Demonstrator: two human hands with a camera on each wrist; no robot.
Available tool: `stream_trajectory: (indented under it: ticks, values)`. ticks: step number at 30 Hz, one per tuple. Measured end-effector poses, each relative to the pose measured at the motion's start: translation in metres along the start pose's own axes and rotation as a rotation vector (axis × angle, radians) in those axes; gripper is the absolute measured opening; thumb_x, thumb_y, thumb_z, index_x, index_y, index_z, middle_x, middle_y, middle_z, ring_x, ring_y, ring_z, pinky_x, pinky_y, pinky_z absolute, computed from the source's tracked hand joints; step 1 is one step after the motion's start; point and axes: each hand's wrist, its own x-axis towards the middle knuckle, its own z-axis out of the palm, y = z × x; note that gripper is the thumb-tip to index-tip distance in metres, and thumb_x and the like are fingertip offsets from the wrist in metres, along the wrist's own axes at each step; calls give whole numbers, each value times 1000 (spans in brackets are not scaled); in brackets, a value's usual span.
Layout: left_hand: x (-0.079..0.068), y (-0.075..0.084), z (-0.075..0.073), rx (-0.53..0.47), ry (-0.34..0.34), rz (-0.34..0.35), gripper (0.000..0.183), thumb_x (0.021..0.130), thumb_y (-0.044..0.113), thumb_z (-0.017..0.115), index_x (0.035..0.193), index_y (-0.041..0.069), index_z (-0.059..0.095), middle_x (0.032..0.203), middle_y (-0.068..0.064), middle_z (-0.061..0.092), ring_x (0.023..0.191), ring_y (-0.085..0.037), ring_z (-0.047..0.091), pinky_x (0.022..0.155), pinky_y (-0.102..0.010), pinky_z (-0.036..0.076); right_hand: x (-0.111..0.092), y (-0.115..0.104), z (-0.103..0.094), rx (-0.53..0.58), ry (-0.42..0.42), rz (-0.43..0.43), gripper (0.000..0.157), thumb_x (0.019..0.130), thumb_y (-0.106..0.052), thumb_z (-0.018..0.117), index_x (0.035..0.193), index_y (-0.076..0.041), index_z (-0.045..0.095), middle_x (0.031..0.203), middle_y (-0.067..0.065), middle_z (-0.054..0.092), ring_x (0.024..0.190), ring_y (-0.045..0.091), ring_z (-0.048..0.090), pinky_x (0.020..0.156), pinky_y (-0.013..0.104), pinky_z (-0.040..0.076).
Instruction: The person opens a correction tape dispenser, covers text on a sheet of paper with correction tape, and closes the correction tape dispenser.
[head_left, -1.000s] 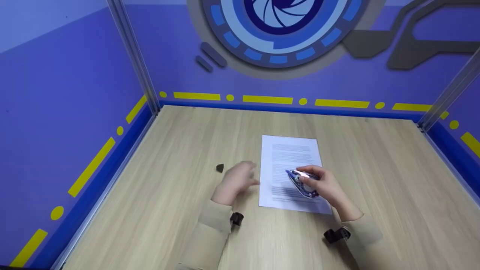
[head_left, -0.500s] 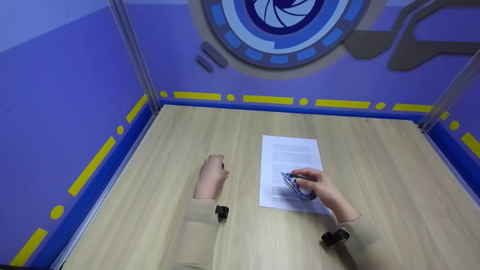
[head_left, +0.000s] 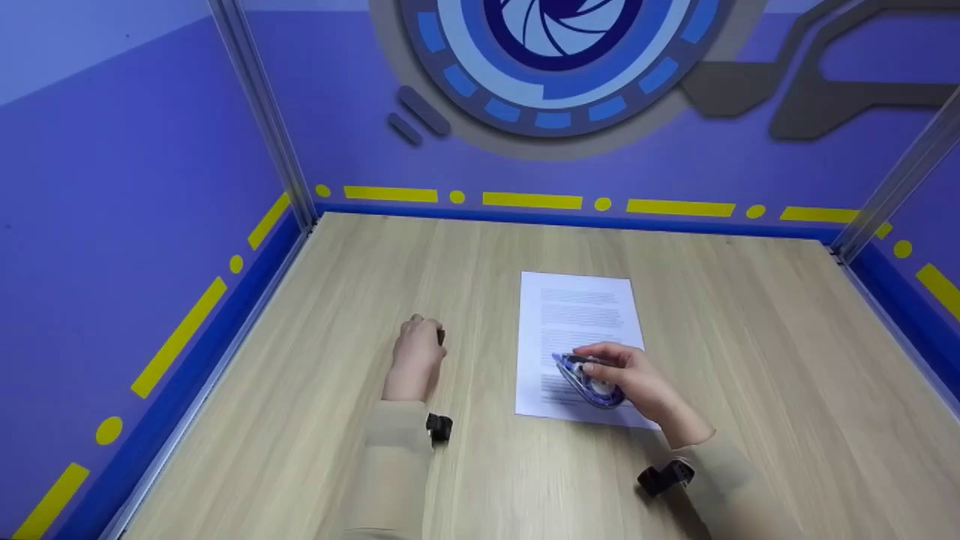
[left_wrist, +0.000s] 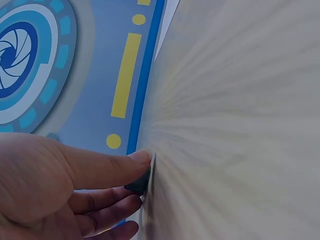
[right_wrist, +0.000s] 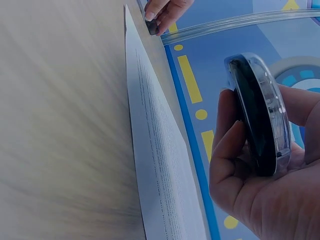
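My right hand (head_left: pixel 637 382) holds a correction tape dispenser (head_left: pixel 592 382) with a clear side and a blue-violet tip, over the lower part of a printed sheet of paper (head_left: pixel 536 300). Seen in the right wrist view, the dispenser (right_wrist: pixel 260 115) sits between thumb and curled fingers, well above the sheet (right_wrist: pixel 150 150). Left of the paper, my left hand (head_left: pixel 416 352) is low at the tabletop and pinches a small dark piece (head_left: pixel 441 337) shaped like a cap. The left wrist view has this dark piece (left_wrist: pixel 137 186) between thumb and fingers, partly hidden by them.
A wood-grain table (head_left: pixel 480 255) extends under both hands. Blue-purple panels with yellow marks, such as the back wall (head_left: pixel 330 112), enclose it on the left, back and right, with metal posts (head_left: pixel 270 112) in the corners. Black wrist straps (head_left: pixel 440 428) are on both wrists.
My left hand has gone left from beside the paper to the dark piece lying on the table and now pinches it. My right hand has shifted slightly left and nearer with the correction tape dispenser.
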Motion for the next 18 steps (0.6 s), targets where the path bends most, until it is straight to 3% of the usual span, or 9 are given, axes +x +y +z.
stream_trajectory:
  ticks: [3, 8, 10, 14, 18]
  values:
    - [0, -1, 1, -7, 17, 10, 30, 92, 0, 72, 121, -2, 71, 123, -21, 64, 123, -38, 58, 104, -46, 53, 0, 1, 1, 13, -11, 10, 45, 98, -13, 68, 135, 10, 57, 108, -7, 68, 86, 5, 58, 67, 17, 51]
    - [1, -3, 0, -46, -8, -15, 19, 92, 2, 72, 111, -3, 72, 135, -25, 62, 134, -40, 54, 110, -47, 50, 0, 2, 1, 22, -24, 12, 45, 98, -14, 68, 135, 9, 57, 108, -6, 67, 85, 5, 58, 65, 17, 52]
    - [2, -2, -1, -50, -26, -21, 15, 92, 3, 73, 107, -2, 73, 133, -23, 63, 130, -38, 57, 108, -46, 51, -1, 2, 1, 29, -30, 9, 45, 98, -13, 68, 135, 10, 57, 110, -5, 67, 85, 5, 58, 65, 18, 52]
    - [0, 2, -1, -34, -34, -6, 11, 91, 5, 75, 101, 1, 73, 112, -15, 66, 107, -30, 63, 95, -43, 55, -1, 2, 1, 43, -33, 15, 43, 98, -13, 68, 134, 9, 59, 108, -5, 67, 84, 5, 60, 65, 17, 53]
    - [-2, 9, -3, -58, -51, 7, 13, 91, 6, 76, 103, 2, 74, 109, -13, 67, 103, -28, 64, 95, -43, 56, 0, 1, 1, 55, -32, 30, 40, 98, -13, 68, 133, 7, 62, 104, -6, 68, 82, 5, 61, 64, 17, 54]
